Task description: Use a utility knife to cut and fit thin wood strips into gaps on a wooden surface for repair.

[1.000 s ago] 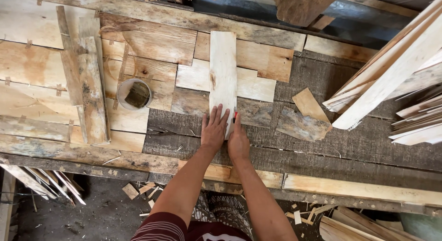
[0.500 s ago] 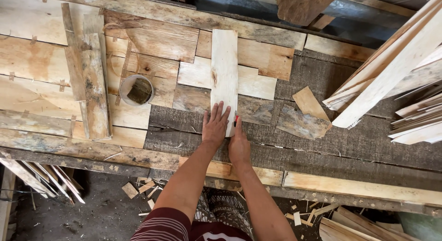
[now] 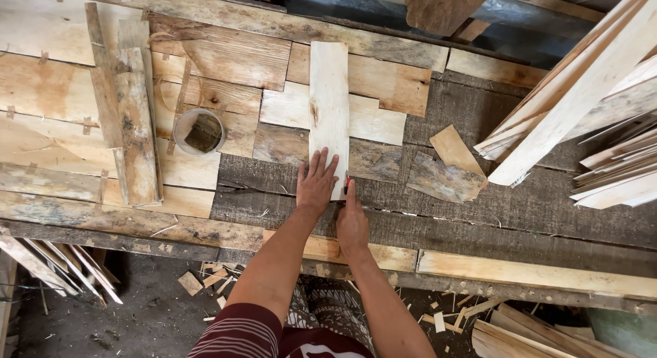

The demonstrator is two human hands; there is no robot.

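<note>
A pale narrow wooden slat (image 3: 329, 105) lies lengthwise on the rough plank workbench (image 3: 479, 221), running away from me. My left hand (image 3: 316, 183) rests flat on the slat's near end with its fingers spread. Beside it, my right hand (image 3: 352, 218) sits at the slat's near right corner, closed around a small red object that looks like a pencil, with only its tip showing. Both forearms reach in from the bottom edge.
A small round tin (image 3: 199, 131) holding a dark block stands left of the slat. Wood offcuts (image 3: 445, 168) lie to the right. A stack of long pale slats (image 3: 588, 105) leans at the right. Scraps (image 3: 205, 279) litter the floor below.
Both hands stay at the slat's near end; the right hand has crept slightly forward along its right edge. The view has shifted a little.
</note>
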